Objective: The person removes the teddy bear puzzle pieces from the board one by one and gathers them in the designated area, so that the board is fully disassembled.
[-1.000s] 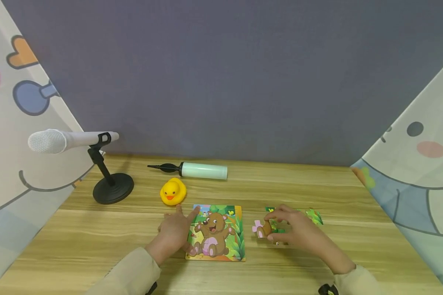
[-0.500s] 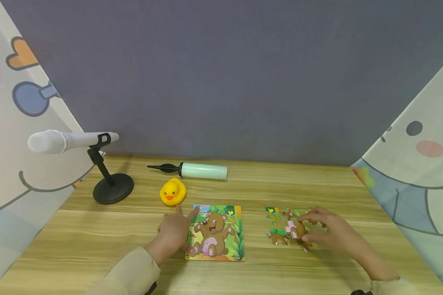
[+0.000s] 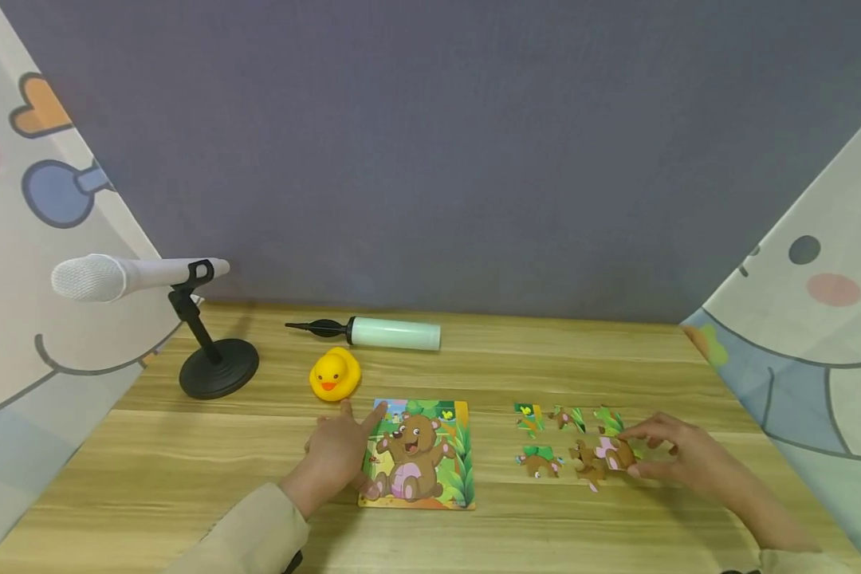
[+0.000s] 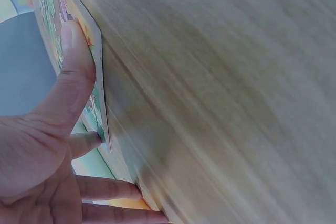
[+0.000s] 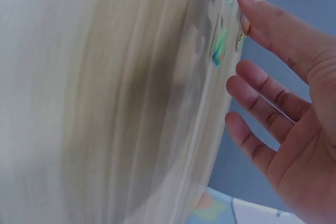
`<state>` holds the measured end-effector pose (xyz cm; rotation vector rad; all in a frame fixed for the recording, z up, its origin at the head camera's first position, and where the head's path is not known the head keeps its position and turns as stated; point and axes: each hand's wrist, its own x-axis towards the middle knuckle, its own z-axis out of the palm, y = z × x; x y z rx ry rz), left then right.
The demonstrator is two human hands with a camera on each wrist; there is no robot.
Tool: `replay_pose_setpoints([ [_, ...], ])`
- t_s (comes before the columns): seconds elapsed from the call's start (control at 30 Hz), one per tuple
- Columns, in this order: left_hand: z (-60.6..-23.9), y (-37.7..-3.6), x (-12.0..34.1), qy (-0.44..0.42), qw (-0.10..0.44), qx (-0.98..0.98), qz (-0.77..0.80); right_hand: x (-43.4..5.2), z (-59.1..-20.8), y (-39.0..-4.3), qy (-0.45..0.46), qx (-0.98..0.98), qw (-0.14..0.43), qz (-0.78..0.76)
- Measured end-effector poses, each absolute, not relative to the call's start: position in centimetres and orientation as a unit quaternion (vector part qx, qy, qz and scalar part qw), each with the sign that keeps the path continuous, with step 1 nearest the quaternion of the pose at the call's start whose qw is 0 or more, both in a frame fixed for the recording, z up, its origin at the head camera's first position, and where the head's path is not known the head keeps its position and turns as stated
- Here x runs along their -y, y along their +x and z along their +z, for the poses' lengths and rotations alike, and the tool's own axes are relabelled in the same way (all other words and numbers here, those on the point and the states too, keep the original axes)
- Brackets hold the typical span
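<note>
A square bear picture puzzle board [image 3: 418,454] lies flat on the wooden table. My left hand [image 3: 336,448] rests at its left side; in the left wrist view the thumb [image 4: 79,66] lies on the board's face near a corner, with the other fingers stretched out. Further right, my right hand [image 3: 699,461] pinches a pink and brown puzzle piece [image 3: 615,453] between thumb and forefinger. Below it, another piece is partly covered. A brown piece [image 3: 587,465] lies just left of the held one. In the right wrist view the other fingers [image 5: 252,108] are bent and free.
Several loose pieces, among them a bird piece [image 3: 528,418] and a green-topped piece [image 3: 540,461], lie right of the board. Behind the board are a yellow rubber duck [image 3: 335,375] and a hand pump [image 3: 395,333]. A microphone on a stand [image 3: 218,368] stands at the left.
My right hand has moved to the right with the pink and brown puzzle piece, from above the left loose pieces to the right ones, uncovering several pieces. My left hand has stayed put.
</note>
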<state>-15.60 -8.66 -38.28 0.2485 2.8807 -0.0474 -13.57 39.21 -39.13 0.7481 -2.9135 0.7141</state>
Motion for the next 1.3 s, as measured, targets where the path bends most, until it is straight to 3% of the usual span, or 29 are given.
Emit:
replay_pose_setpoints([
  [0.13,-38.3,-15.6,8.7,0.087,0.123,-0.989,-0.015,-40.0,-39.3,-13.4,0.235,0.943,0.019,0.233],
  [0.33,-38.4,-15.6,8.7,0.087,0.125,-0.988,-0.017,-40.6,-39.1,-13.4,0.196,0.95,-0.053,0.239],
  [0.5,-38.4,-15.6,8.8,0.085,0.125,-0.988,-0.011,-40.8,-39.2,-13.7,0.181,0.953,-0.081,0.228],
  [1.03,-38.1,-15.6,8.8,0.081,0.129,-0.988,0.006,-40.9,-39.7,-13.9,0.235,0.948,-0.046,0.211],
  [1.3,-38.1,-15.7,8.8,0.081,0.128,-0.988,0.013,-36.1,-37.8,-13.8,0.202,0.96,-0.018,0.191],
])
